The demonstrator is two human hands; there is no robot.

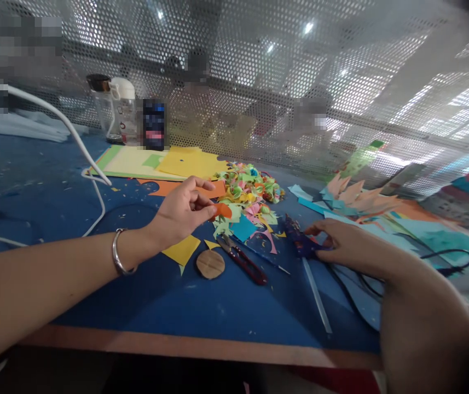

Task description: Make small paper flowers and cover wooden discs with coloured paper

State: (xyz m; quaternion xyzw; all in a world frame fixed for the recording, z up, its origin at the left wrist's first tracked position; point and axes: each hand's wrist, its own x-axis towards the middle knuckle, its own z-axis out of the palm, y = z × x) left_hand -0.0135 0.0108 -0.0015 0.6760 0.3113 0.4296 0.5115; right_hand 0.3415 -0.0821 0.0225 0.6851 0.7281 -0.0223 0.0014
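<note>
My left hand [187, 208] pinches a small curled piece of orange paper [223, 210] between thumb and fingers, above the paper scraps. Over on the right, my right hand [330, 238] is wrapped round a dark, patterned hot glue gun [300, 241]. A translucent glue stick [317, 298] juts from the gun towards the front edge. Between my hands lie a round wooden disc [210, 264], thread snips [246, 262] with dark red handles and a thin blue pointed tool [273, 262]. A yellow paper piece [183, 249] rests below my left hand.
Behind my left hand is a heap of small coloured paper pieces [253, 183], beside yellow sheets [191, 162]. Bottles [125, 109] and a phone [154, 125] stand by the perforated screen [234, 104]. A white cable [65, 123] arches at left; cut papers [357, 197] lie right.
</note>
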